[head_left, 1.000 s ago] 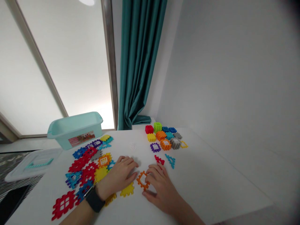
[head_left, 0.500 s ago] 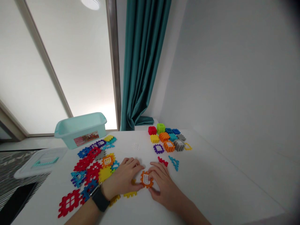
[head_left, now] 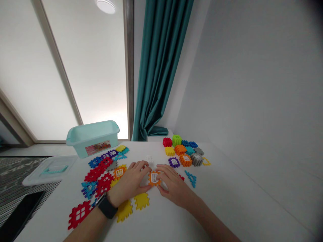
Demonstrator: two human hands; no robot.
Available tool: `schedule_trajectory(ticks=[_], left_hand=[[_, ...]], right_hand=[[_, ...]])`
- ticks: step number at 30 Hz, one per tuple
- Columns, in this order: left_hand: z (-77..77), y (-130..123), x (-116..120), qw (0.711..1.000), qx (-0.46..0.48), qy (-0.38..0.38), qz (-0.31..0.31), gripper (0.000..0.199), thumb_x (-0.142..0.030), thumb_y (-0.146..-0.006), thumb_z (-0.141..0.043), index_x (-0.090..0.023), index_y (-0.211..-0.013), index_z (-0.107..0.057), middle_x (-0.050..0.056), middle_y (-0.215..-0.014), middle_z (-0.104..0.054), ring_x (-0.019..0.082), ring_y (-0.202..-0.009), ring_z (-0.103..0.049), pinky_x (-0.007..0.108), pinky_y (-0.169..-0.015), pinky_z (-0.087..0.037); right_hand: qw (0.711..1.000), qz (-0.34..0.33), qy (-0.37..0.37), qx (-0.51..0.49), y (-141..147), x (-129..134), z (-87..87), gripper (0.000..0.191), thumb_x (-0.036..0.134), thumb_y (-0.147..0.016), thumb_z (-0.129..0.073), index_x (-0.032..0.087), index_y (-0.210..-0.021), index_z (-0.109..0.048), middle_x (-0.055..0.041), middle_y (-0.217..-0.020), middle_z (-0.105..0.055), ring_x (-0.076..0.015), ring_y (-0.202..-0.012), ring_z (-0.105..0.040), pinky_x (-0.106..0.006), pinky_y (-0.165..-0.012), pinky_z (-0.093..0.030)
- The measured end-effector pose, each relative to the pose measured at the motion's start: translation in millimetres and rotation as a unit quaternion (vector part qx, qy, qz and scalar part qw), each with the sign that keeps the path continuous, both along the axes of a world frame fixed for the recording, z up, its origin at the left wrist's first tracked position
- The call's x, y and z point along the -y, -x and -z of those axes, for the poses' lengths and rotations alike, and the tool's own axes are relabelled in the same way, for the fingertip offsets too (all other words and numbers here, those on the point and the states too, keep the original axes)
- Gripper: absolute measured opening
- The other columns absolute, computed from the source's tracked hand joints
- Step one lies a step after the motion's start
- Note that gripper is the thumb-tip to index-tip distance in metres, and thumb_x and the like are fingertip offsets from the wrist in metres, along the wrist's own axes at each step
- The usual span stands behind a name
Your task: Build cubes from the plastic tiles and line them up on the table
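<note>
An orange notched building tile (head_left: pixel 154 178) with a white window insert is held just above or on the table between my hands. My left hand (head_left: pixel 135 179), with a dark watch at the wrist, grips its left edge between thumb and fingers. Thumb and fingers of my right hand (head_left: pixel 174 185) close on its right edge. Beyond the fingers lies a loose white window insert (head_left: pixel 148 158). Yellow tiles (head_left: pixel 141 201) lie below my left hand, and a red piece (head_left: pixel 181 176) is partly hidden behind my right hand.
Sorted tile stacks stand at the back right, including a grey stack (head_left: pixel 196 159) and a lime green stack (head_left: pixel 176 140). Mixed tiles, such as a red tile (head_left: pixel 79 213), spread on the left. A mint tub (head_left: pixel 101 138), clear lid (head_left: pixel 50 169) and black phone-like slab (head_left: pixel 22 215) lie farther left.
Both hands have moved slightly away from me with the orange tile between them. The yellow tiles below my left hand show more fully. The whole view has shifted a little.
</note>
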State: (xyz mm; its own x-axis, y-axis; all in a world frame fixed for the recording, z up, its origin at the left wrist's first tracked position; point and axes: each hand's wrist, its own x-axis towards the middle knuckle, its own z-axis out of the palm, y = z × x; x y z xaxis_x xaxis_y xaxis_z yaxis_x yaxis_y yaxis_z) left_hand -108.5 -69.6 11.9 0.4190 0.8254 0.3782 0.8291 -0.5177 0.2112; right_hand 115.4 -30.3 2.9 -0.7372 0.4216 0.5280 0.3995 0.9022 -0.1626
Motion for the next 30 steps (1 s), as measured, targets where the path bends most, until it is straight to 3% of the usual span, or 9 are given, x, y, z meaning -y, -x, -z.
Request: schedule_trajectory(ticks=[3, 9, 17, 23, 30], left_hand=[[-7.1, 9, -4, 1.0, -0.003, -0.014, -0.012, 0.036, -0.029, -0.083, -0.073, -0.024, -0.115, -0.057, 0.009, -0.124, -0.058, 0.028, -0.109, -0.058, 0.041, -0.093, -0.047], [-14.8, 30, -10, 0.999, -0.001, -0.034, -0.024, 0.034, -0.032, -0.091, -0.066, -0.025, -0.123, -0.056, 0.009, -0.124, -0.058, 0.028, -0.113, -0.057, 0.043, -0.098, -0.046], [-0.9, 57, -11, 0.997, 0.014, -0.052, -0.062, 0.043, -0.029, -0.09, -0.067, -0.026, -0.132, -0.055, 0.011, -0.131, -0.054, 0.03, -0.119, -0.055, 0.048, -0.102, -0.046], [5.3, 56, -5, 0.997, 0.027, -0.05, -0.061, 0.043, -0.032, -0.091, -0.067, -0.027, -0.132, -0.055, 0.01, -0.13, -0.056, 0.029, -0.118, -0.056, 0.047, -0.102, -0.047], [8.2, 41, 2, 0.995, 0.07, -0.06, -0.042, 0.039, -0.033, -0.094, -0.062, -0.024, -0.132, -0.053, 0.012, -0.127, -0.057, 0.028, -0.116, -0.057, 0.044, -0.1, -0.048]], right_hand=[[1.0, 0.0, 0.0, -0.001, 9, -10, -2.6, 0.035, 0.006, -0.081, -0.057, 0.021, -0.113, -0.058, -0.0135, -0.128, -0.062, -0.0259, -0.121, -0.06, -0.045, -0.102, -0.053], [1.0, -0.012, 0.019, -0.02, 26, -29, -8.8, 0.049, 0.01, -0.083, -0.059, 0.023, -0.13, -0.055, -0.0112, -0.133, -0.061, -0.0242, -0.125, -0.058, -0.044, -0.106, -0.049], [0.997, -0.025, 0.044, -0.059, 51, -37, 2.0, 0.045, 0.011, -0.085, -0.061, 0.024, -0.128, -0.055, -0.0102, -0.127, -0.064, -0.0259, -0.121, -0.058, -0.048, -0.104, -0.049], [0.998, 0.001, 0.008, -0.068, 50, -27, 17.4, 0.048, 0.01, -0.086, -0.061, 0.024, -0.131, -0.054, -0.0101, -0.13, -0.064, -0.0258, -0.122, -0.058, -0.048, -0.104, -0.051], [0.997, 0.012, -0.012, -0.07, 37, -19, 15.5, 0.035, 0.011, -0.091, -0.057, 0.025, -0.122, -0.061, -0.0099, -0.132, -0.062, -0.0274, -0.121, -0.057, -0.051, -0.103, -0.05]])
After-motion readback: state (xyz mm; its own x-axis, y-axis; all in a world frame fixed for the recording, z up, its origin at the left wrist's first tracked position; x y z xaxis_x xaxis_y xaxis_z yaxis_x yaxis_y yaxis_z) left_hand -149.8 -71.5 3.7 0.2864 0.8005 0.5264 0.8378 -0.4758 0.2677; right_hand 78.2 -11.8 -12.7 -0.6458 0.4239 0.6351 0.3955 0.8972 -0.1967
